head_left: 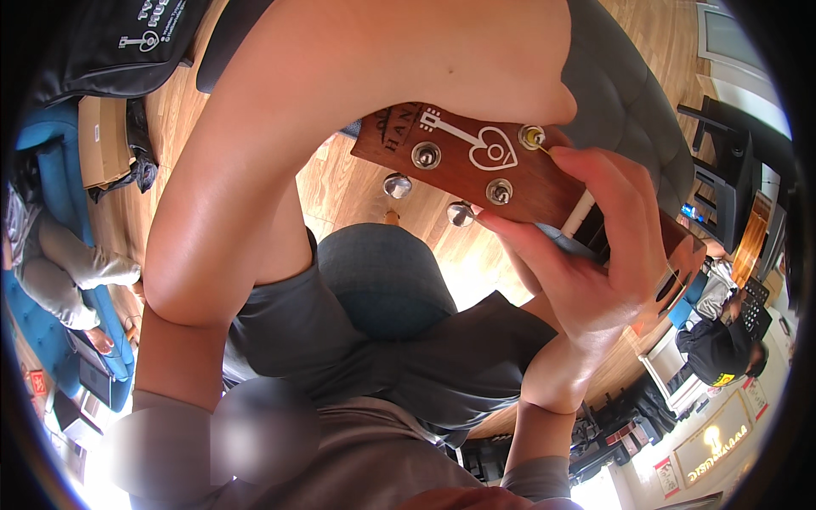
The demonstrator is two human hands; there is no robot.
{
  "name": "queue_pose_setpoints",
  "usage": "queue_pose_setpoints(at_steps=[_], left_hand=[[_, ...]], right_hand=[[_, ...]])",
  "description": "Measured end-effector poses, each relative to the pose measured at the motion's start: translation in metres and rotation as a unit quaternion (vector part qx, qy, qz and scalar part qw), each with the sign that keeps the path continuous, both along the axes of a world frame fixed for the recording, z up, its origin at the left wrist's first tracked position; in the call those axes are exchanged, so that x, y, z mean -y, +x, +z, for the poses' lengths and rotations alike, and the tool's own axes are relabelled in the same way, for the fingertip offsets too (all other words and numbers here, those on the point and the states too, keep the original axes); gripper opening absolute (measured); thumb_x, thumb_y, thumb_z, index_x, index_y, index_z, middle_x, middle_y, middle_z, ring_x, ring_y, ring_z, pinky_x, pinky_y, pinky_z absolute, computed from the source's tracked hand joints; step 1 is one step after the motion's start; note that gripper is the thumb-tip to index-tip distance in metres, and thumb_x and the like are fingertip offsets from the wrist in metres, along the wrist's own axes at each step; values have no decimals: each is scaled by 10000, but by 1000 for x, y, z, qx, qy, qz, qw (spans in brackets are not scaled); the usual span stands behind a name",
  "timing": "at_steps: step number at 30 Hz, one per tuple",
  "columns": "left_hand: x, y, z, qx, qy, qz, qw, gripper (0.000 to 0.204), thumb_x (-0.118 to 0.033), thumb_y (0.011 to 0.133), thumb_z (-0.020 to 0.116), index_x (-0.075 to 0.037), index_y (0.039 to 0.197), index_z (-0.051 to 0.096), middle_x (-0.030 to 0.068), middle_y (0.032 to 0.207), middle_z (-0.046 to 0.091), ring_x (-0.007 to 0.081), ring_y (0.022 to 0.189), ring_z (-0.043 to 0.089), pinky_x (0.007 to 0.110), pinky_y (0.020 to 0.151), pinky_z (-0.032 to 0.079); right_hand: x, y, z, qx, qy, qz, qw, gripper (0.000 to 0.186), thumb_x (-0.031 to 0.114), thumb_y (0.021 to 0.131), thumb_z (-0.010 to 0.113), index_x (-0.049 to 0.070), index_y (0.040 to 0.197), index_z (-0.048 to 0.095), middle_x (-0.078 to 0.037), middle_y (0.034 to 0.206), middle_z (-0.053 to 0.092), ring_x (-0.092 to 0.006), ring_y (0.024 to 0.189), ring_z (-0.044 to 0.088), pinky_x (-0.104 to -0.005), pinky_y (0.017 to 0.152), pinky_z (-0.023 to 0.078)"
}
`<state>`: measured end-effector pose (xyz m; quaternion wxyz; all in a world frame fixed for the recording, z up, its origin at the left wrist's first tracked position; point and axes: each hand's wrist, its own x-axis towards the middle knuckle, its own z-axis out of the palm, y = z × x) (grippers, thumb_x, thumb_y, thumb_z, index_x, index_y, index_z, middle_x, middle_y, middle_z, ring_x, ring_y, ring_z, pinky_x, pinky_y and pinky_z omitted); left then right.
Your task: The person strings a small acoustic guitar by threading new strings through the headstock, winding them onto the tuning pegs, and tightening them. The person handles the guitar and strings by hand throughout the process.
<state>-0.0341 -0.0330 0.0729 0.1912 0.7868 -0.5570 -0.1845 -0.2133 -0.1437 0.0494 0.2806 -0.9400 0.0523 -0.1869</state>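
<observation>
A brown wooden ukulele headstock (459, 157) is in front of me, with a white key-and-heart mark on it. Three silver tuning posts show, and two round tuner knobs (397, 185) stick out along its near edge. A thin yellow string (545, 150) runs from the far right post to the index fingertip of my right hand (608, 246). That hand is closed across the neck beside the pale nut (578, 213), its thumb by a tuner knob. My left hand (518, 72) bends over the far side of the headstock; its fingers are hidden.
A round blue stool (382, 276) stands below the headstock, and a grey padded seat (625, 93) lies beyond it. Far left, a person sits on a blue sofa (55, 327). At right, another person in black (718, 348) is near a guitar (752, 238). A cardboard box (102, 140) stands upper left.
</observation>
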Motion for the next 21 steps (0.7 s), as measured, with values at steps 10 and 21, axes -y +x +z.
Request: queue_pose_setpoints(at_steps=[10, 21], left_hand=[[29, 9, 24, 67, 227, -153, 959, 322, -250, 882, 583, 23, 743, 684, 191, 629, 633, 335, 531, 606, 421, 510, 488], [-2, 41, 26, -312, 117, -45, 942, 375, -342, 1015, 546, -18, 960, 726, 133, 780, 698, 257, 685, 653, 356, 653, 501]], right_hand=[[3, 1, -1, 11, 0, 9, 1000, 593, 111, 525, 963, 28, 1041, 682, -101, 973, 683, -257, 881, 659, -346, 766, 529], [4, 1, 1, 21, 15, 11, 1000, 595, 112, 515, 959, 24, 1033, 682, -102, 975, 681, -248, 882, 655, -340, 782, 520]])
